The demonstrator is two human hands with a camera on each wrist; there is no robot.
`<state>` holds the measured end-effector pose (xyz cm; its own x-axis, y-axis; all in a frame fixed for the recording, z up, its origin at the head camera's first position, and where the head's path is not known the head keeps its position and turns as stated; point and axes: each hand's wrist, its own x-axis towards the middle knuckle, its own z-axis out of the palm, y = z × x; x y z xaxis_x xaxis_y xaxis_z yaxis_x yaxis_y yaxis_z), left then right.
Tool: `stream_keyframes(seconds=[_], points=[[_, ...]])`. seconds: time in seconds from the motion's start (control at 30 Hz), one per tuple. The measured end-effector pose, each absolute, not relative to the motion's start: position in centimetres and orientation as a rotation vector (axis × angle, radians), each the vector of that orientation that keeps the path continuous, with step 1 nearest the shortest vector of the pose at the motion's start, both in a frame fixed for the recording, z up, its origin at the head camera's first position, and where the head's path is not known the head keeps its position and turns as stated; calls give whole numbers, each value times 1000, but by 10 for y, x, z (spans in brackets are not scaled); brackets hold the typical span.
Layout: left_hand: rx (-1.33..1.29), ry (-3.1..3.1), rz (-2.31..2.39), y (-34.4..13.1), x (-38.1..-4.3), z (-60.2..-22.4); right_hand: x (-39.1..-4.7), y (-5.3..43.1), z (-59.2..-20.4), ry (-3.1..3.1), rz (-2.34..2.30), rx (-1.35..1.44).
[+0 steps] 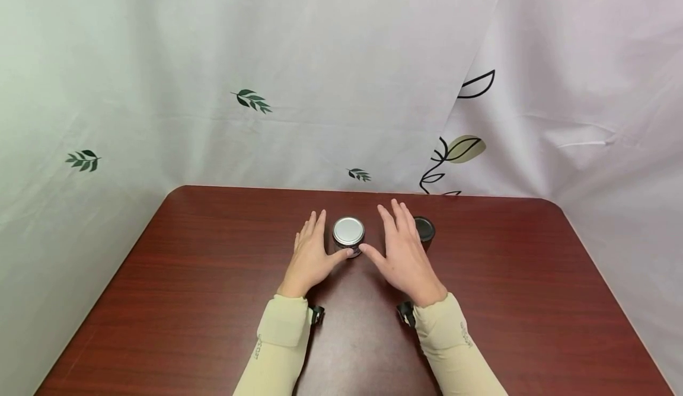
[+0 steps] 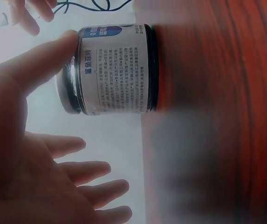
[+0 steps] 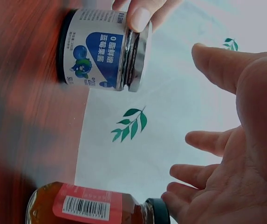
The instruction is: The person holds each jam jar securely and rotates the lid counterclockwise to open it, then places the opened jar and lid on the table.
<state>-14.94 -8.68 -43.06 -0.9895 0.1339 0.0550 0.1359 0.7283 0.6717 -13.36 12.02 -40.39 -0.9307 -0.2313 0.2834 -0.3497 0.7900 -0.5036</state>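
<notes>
A blueberry jam jar (image 1: 349, 230) with a silver lid stands upright near the back of the table. Its white and blue label (image 3: 93, 51) faces the right wrist camera. On its left, my left hand (image 1: 309, 261) has straight, spread fingers, and the thumb touches the jar near its lid. My right hand (image 1: 407, 259) is spread on the other side, its thumb close to the jar but apart from it in the right wrist view. Partly hidden behind that hand is a second jar (image 1: 425, 229), dark-lidded, with amber contents and a red barcode label (image 3: 86, 207).
The reddish-brown wooden table (image 1: 176, 277) has rounded back corners. A white curtain (image 1: 320, 58) printed with leaves hangs behind and at both sides. Dark wrist straps with cameras (image 1: 317, 315) sit at both cuffs.
</notes>
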Motion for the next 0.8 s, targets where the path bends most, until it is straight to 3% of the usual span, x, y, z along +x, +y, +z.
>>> stream_keyframes(seconds=[0.8], points=[[-216,-2906,-1254,-86,-151,-435,-138,98,-406,-2801,913,525]])
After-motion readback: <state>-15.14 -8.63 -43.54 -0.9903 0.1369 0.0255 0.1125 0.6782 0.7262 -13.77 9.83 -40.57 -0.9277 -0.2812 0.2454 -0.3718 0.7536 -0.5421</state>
